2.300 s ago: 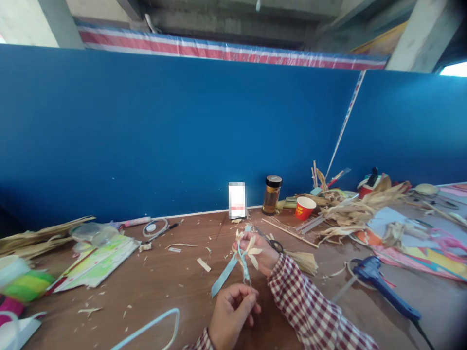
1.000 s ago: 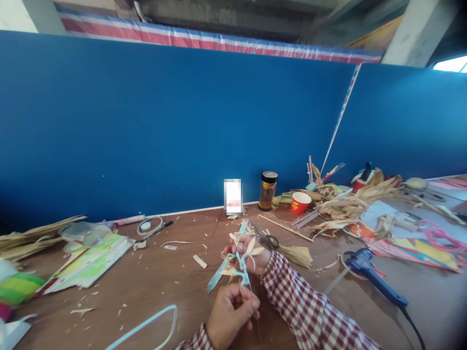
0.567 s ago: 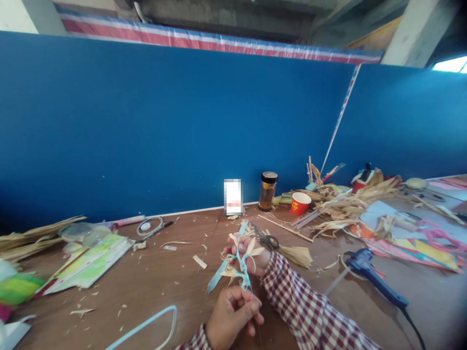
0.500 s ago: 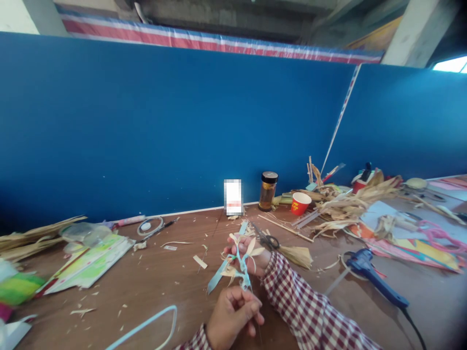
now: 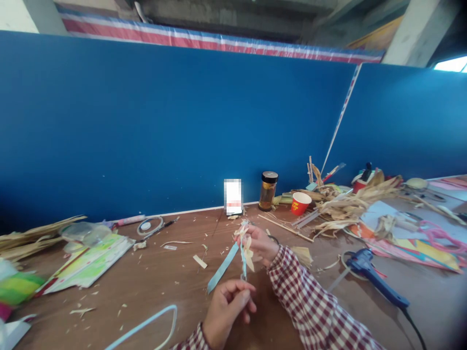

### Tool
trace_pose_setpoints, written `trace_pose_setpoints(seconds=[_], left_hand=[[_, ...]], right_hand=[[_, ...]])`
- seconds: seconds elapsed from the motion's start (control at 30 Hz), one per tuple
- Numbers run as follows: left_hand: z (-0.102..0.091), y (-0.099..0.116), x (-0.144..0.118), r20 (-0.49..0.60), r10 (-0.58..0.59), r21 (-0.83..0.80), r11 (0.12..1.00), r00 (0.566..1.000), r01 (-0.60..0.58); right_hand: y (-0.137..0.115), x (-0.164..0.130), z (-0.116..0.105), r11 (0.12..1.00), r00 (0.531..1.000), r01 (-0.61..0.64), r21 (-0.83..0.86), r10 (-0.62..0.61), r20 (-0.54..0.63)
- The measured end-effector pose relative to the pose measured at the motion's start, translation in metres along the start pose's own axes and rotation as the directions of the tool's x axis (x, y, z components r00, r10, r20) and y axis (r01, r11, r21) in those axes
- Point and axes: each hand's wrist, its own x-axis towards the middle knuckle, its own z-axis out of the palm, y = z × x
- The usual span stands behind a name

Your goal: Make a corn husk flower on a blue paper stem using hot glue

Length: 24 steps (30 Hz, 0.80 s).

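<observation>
In the head view, the right hand (image 5: pixel 260 244) is pinched on the top of a small pale straw-petal flower ornament wound with light blue ribbon (image 5: pixel 245 249), held above the brown wooden tabletop (image 5: pixel 164 277). The left hand (image 5: pixel 226 311), nearer the camera than the ornament, has its fingertips closed on the ornament's lower stem end. A loose light blue ribbon tail (image 5: pixel 221 269) slants down to the left of the ornament. A blue glue gun (image 5: pixel 372 274) lies well to the ornament's right.

Head cam, looks fwd/down over table (image 5: pixel 153 287), close to hands.
</observation>
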Motion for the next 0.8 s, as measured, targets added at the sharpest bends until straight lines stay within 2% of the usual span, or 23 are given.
trace_pose_setpoints(seconds=[0.1,0.2,0.53,0.8], left_hand=[[-0.002,0.001,0.003,-0.133,0.053,0.095,0.995,0.99,-0.041],[-0.006,0.001,0.005,-0.196,0.108,0.139,0.987,0.975,-0.081],[-0.012,-0.001,0.009,-0.256,0.097,0.07,0.994,0.962,-0.081],[-0.011,-0.001,0.008,-0.266,0.096,0.07,0.994,0.959,-0.08]], right_hand=[[-0.01,-0.001,-0.003,0.996,0.998,-0.021,-0.09,0.015,-0.066],[-0.014,-0.002,-0.003,0.992,0.996,-0.048,-0.12,0.038,-0.081],[-0.011,-0.003,0.003,0.997,0.998,0.026,-0.073,-0.03,-0.06],[-0.015,-0.005,0.012,0.999,0.994,-0.038,-0.029,0.035,-0.108]])
